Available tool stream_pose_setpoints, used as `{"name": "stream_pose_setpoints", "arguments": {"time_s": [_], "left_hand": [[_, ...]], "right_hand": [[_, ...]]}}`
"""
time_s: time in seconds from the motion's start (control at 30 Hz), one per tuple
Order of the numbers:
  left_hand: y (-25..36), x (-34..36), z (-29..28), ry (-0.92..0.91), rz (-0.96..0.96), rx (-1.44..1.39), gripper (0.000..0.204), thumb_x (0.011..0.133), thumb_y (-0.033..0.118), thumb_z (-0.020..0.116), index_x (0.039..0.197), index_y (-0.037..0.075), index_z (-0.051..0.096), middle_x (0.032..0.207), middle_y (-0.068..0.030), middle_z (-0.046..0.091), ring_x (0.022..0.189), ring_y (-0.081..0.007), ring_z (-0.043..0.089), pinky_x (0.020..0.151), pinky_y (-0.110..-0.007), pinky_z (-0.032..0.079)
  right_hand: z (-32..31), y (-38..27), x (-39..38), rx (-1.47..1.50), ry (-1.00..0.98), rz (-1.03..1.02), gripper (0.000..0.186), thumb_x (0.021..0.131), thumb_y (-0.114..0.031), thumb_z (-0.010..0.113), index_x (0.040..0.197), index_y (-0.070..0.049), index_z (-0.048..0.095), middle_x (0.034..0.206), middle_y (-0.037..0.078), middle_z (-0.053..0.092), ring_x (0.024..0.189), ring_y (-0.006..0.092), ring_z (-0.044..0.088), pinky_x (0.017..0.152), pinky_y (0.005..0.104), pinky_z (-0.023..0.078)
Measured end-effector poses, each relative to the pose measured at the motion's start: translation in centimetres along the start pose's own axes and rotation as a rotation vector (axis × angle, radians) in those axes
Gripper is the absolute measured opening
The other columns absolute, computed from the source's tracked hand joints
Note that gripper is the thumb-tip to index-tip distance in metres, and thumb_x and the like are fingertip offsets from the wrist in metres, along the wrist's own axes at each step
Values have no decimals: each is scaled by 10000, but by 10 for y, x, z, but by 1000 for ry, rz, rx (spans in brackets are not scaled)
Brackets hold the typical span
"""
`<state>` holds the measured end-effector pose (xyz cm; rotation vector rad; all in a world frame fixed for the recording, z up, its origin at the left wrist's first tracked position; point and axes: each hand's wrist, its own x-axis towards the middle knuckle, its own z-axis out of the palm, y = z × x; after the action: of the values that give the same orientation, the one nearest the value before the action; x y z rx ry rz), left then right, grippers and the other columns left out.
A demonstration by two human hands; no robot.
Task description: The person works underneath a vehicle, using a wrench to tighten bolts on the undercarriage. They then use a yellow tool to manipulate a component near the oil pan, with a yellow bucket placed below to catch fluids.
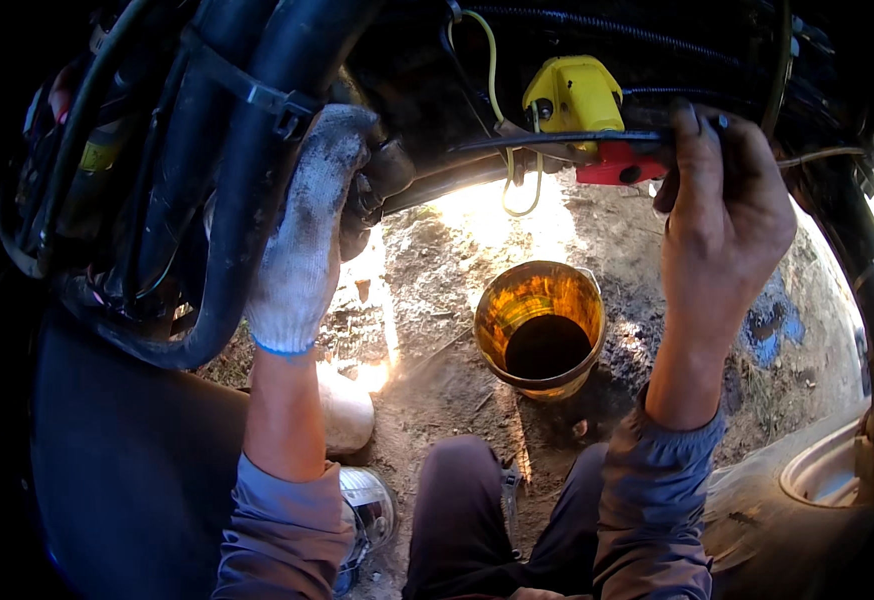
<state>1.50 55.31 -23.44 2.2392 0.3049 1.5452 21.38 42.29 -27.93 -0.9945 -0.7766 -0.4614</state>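
My right hand (722,215), bare and smudged, pinches a long thin black strip (567,139) that looks like a cable tie. The strip runs level across the front of a yellow cover (579,95) and a red cover (612,163). A thin yellow-green wire (494,60) loops down beside the yellow cover. My left hand (312,220) wears a dirty white knit glove and is raised next to a thick black hose (242,190). Its fingers curl around something dark whose kind I cannot make out, partly hidden by the hand. A cable tie (257,93) is fastened around the hoses above it.
Below, on bare dirt, stands an oil-stained bucket (540,375) with dark contents. A white container (345,410) and a clear-walled pail (367,510) are at left. Dark panels, hoses and cables crowd both sides. A pale rounded part with a recess (822,465) lies at lower right.
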Motion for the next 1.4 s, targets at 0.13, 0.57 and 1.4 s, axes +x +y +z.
{"name": "stream_pose_setpoints", "arguments": {"time_s": [0.13, 0.57, 1.4], "left_hand": [[6, -1, 4, 17, -93, -87, 191, 933, 67, 593, 1052, -56, 676, 1039, -104, 678, 881, -146, 647, 802, -262, 533], [8, 4, 4, -13, 223, 417, 230, 943, 96, 554, 1025, -76, 683, 1007, -136, 689, 827, -163, 639, 760, -265, 507], [14, 1, 9, -115, 750, 1377, 179, 913, 62, 533, 974, -10, 685, 938, -103, 699, 830, -245, 678, 740, -328, 542]], "right_hand": [[-4, 10, -37, 81, 41, 162, 120, 945, -120, 627, 885, -23, 663, 613, -6, 587, 460, 25, 462, 408, 169, 319], [24, 52, -99, 501, 161, 742, 114, 924, -48, 639, 988, 36, 596, 744, 44, 624, 547, 68, 588, 459, 189, 438], [95, 58, -141, 1385, 256, 952, 170, 923, -60, 636, 1054, 25, 568, 894, 94, 671, 708, 131, 646, 624, 252, 545]]}}
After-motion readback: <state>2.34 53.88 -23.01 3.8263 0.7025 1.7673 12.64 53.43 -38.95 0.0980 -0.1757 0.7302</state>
